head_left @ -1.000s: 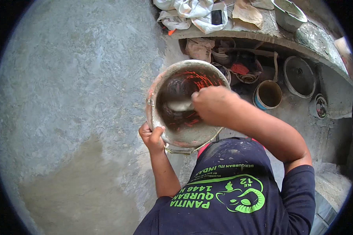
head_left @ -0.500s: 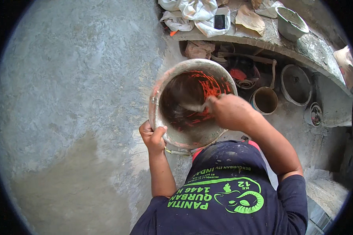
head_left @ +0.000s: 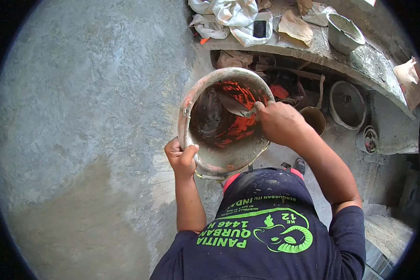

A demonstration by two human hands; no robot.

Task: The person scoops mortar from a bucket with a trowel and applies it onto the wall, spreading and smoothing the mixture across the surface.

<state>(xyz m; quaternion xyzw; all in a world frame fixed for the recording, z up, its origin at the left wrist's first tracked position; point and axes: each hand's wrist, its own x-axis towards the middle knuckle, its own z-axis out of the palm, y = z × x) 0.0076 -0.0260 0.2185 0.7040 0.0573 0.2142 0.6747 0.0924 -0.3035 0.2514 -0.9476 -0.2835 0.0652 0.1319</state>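
Note:
A cement-caked bucket (head_left: 231,166) with an orange-streaked inside is tilted before my waist, its mouth facing up. My left hand (head_left: 182,157) grips its rim at the lower left, thumb over the edge. Inside, a dark grey wet mix (head_left: 209,116) lies toward the left wall. Closed around a handle, my right hand (head_left: 282,123) is at the bucket's right rim. What it holds looks like a trowel (head_left: 235,106), whose grey-smeared blade reaches into the bucket. Most of the handle is hidden by my fingers.
Rough grey cement surface (head_left: 93,93) fills the left, with a darker damp patch (head_left: 74,214) below. A ledge (head_left: 373,65) at upper right carries white sacks (head_left: 233,11), a phone (head_left: 260,29), torn brown paper (head_left: 295,28) and a grey bucket (head_left: 345,35). Below stand a round tub (head_left: 347,105) and smaller containers.
My right hand has moved slightly right and up with the trowel, which was blurred by motion and now shows more clearly. The bucket has shifted a little left, still in my left hand.

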